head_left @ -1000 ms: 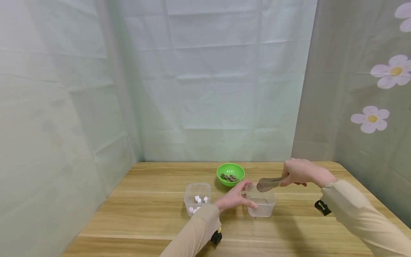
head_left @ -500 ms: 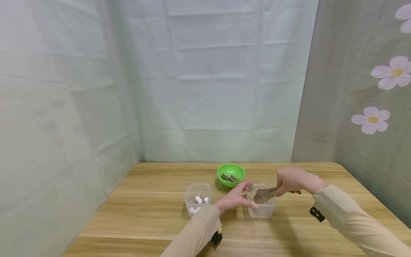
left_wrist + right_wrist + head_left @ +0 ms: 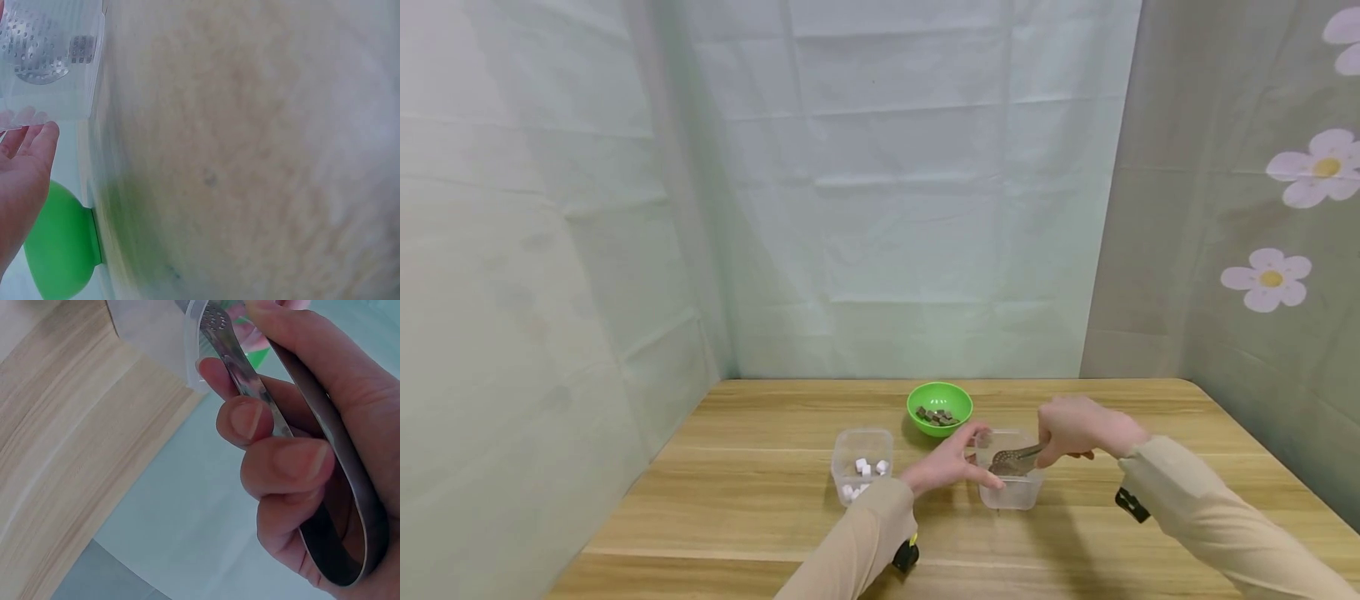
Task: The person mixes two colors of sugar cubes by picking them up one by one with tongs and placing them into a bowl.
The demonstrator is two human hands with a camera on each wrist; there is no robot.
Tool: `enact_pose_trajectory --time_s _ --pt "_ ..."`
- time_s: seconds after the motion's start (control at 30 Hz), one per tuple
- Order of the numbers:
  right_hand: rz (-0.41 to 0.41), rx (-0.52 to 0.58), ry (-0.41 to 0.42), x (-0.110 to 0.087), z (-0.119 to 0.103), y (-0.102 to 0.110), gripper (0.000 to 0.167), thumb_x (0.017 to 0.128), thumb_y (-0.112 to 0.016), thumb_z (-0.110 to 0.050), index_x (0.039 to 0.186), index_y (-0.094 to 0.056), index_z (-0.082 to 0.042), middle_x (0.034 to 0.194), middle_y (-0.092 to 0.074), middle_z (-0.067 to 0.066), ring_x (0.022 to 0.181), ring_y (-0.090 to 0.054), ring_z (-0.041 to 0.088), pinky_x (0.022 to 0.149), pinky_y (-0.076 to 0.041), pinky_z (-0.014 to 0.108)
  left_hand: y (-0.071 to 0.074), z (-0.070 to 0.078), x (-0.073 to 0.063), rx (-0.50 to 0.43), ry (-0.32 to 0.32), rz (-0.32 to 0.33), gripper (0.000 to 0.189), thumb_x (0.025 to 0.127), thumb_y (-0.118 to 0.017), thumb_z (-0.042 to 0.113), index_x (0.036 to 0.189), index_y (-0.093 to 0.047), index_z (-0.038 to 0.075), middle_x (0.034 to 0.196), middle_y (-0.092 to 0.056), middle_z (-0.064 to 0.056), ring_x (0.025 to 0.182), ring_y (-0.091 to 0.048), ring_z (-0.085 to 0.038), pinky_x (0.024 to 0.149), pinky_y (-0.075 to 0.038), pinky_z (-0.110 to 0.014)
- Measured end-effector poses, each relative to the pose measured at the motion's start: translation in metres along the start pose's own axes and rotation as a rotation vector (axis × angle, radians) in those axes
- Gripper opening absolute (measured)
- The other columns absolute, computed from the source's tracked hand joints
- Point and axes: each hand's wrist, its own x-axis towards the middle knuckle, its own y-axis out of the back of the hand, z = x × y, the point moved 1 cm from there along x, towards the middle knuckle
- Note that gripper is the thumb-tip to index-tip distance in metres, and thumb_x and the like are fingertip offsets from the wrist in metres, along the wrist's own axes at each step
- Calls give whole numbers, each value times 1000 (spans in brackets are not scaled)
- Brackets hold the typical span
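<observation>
My left hand (image 3: pixel 951 465) holds a clear plastic container (image 3: pixel 1011 497) from its left side, thumb at the near wall and fingers at the far side. Metal tongs (image 3: pixel 1015 460) with perforated heads are gripped in my right hand (image 3: pixel 1078 429), their heads down inside this container. Through the clear wall, the left wrist view shows a rounded perforated tong head (image 3: pixel 40 50) near the bottom. Curled fingers wrap the bent steel band (image 3: pixel 331 419) in the right wrist view. The tong tips are partly hidden by the container wall, and I cannot tell whether they pinch anything.
A second clear container (image 3: pixel 841 446) with several white cubes (image 3: pixel 866 470) stands to the left, partly behind the left sleeve. Behind the left hand sits a green bowl (image 3: pixel 940 397) holding several brown cubes (image 3: pixel 937 417). Everything rests on a wooden table (image 3: pixel 760 483).
My right hand has moved left and down, lowering the tongs from above the container's rim into it. The left hand and its container have stayed in place.
</observation>
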Motion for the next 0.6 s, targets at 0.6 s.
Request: enact_pose_trajectory --time_s 0.6 --pt "-26 55 45 4 0 -7 35 72 -74 -19 43 -55 -24 35 -44 -5 27 -35 3 30 -31 19 1 0 1 -5 -18 -2 76 68 -79 26 131 -38 22 123 -41 6 112 -38 -13 88 -35 -28"
